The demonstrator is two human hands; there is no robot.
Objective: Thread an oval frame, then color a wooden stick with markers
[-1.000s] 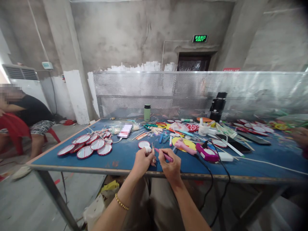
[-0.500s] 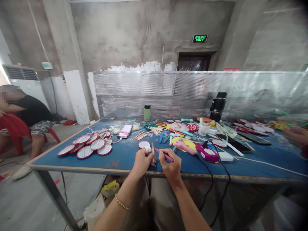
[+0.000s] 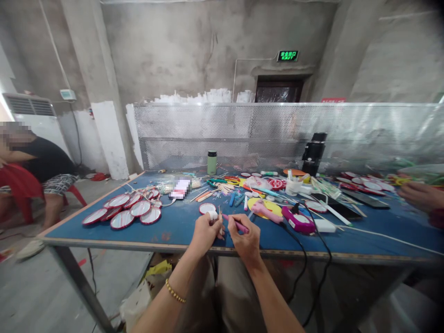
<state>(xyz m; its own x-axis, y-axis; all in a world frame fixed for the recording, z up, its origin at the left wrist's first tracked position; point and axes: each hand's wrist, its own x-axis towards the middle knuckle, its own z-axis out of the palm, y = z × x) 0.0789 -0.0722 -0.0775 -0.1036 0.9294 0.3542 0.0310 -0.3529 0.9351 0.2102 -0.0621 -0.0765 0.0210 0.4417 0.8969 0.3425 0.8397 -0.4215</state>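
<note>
My left hand point(image 3: 204, 232) is closed around a thin wooden stick point(image 3: 220, 221) with a small white piece at its top, held just above the near edge of the blue table point(image 3: 173, 229). My right hand point(image 3: 245, 238) grips a pink pen-like tool point(image 3: 237, 224), its tip pointing left toward the stick. The two hands almost touch. A round white disc with a red rim point(image 3: 207, 208) lies on the table just beyond my left hand.
Several red-rimmed discs point(image 3: 125, 210) lie at the table's left. A pink glue gun point(image 3: 265, 212), a magenta device point(image 3: 299, 221) with black cables, a green bottle point(image 3: 212, 163) and scattered sticks crowd the middle. A person sits at far left point(image 3: 34, 171); another person's hand point(image 3: 421, 194) reaches in at right.
My hands stay nearly still with the stick and pink tool. The other person's hand at the far right has moved a little further left over the table.
</note>
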